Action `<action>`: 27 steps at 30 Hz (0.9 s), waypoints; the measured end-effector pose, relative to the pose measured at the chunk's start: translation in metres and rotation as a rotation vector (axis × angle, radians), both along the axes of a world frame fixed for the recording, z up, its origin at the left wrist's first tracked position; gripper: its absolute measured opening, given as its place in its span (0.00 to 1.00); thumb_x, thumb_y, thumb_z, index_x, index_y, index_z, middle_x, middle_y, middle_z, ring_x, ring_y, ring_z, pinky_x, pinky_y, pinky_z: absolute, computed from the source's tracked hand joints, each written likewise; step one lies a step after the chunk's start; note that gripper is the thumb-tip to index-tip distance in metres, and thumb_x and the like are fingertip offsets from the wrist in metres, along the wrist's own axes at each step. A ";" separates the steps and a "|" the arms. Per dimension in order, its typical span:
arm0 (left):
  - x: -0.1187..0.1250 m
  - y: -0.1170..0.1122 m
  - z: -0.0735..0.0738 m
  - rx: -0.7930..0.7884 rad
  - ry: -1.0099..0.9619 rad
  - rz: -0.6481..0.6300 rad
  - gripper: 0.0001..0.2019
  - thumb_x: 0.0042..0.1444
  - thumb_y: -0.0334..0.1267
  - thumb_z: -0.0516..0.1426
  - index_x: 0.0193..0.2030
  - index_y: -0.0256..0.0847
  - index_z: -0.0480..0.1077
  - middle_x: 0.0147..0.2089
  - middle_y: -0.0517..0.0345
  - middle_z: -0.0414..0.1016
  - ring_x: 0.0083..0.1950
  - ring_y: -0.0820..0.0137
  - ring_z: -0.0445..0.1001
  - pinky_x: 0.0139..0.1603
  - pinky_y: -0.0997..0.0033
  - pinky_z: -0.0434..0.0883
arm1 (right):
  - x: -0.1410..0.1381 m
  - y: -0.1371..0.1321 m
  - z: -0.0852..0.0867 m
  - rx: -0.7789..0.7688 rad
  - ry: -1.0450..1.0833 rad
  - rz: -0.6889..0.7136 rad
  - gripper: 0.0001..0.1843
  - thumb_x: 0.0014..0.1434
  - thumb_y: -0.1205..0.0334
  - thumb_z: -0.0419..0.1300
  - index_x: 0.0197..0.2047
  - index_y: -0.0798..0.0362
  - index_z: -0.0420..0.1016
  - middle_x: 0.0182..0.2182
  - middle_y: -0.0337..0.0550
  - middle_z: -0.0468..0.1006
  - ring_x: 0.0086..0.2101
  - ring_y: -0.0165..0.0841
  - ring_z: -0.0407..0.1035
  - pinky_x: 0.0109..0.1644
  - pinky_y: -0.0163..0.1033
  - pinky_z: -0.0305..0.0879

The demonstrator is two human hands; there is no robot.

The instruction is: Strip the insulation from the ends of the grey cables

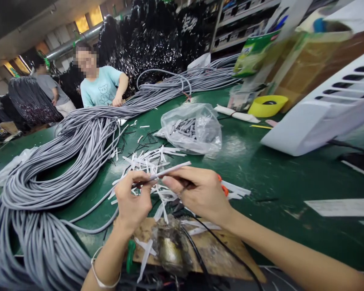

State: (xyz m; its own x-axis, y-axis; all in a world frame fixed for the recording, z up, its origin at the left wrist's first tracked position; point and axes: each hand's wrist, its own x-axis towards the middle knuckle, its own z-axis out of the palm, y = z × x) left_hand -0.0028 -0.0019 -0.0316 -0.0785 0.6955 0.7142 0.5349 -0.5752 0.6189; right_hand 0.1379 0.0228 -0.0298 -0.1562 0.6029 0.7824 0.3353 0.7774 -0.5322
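Observation:
My left hand (135, 198) pinches a grey cable close to its end, at the middle of the view. A pale, whitish end piece (174, 169) of this cable points up to the right. My right hand (202, 192) closes its thumb and fingers on that pale piece from the right. Orange handles (223, 186) show behind my right hand; whether they lie on the table or in the hand I cannot tell. Beneath both hands, white strips (162, 194) are scattered over the green table (245, 169).
Coiled grey cables (66, 169) fill the left side. A clear bag (194, 127) of small grey pieces lies ahead. At right stand a white slotted housing (318, 117) and a yellow bowl (268, 106). Nearby is a board (230, 254) with black cords. Across the table works a person (100, 87).

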 end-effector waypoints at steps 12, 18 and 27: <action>0.000 0.002 -0.003 -0.027 0.191 0.026 0.08 0.50 0.23 0.55 0.27 0.39 0.70 0.28 0.61 0.75 0.30 0.74 0.73 0.32 0.77 0.68 | 0.000 0.004 -0.007 0.079 -0.161 -0.047 0.12 0.52 0.72 0.50 0.20 0.55 0.66 0.14 0.35 0.63 0.17 0.24 0.57 0.20 0.30 0.54; 0.001 0.003 -0.001 -0.108 0.155 0.119 0.07 0.50 0.26 0.56 0.32 0.38 0.74 0.29 0.57 0.77 0.28 0.73 0.72 0.30 0.75 0.67 | -0.002 -0.006 -0.004 0.116 -0.160 0.190 0.11 0.49 0.75 0.48 0.19 0.54 0.63 0.15 0.33 0.57 0.17 0.23 0.52 0.20 0.30 0.49; -0.006 0.013 0.001 -0.529 -0.335 -0.138 0.13 0.53 0.42 0.54 0.28 0.34 0.71 0.20 0.62 0.63 0.19 0.79 0.57 0.19 0.78 0.54 | -0.002 -0.020 -0.005 0.165 -0.070 0.214 0.09 0.51 0.73 0.51 0.25 0.52 0.68 0.16 0.35 0.63 0.17 0.25 0.55 0.21 0.33 0.51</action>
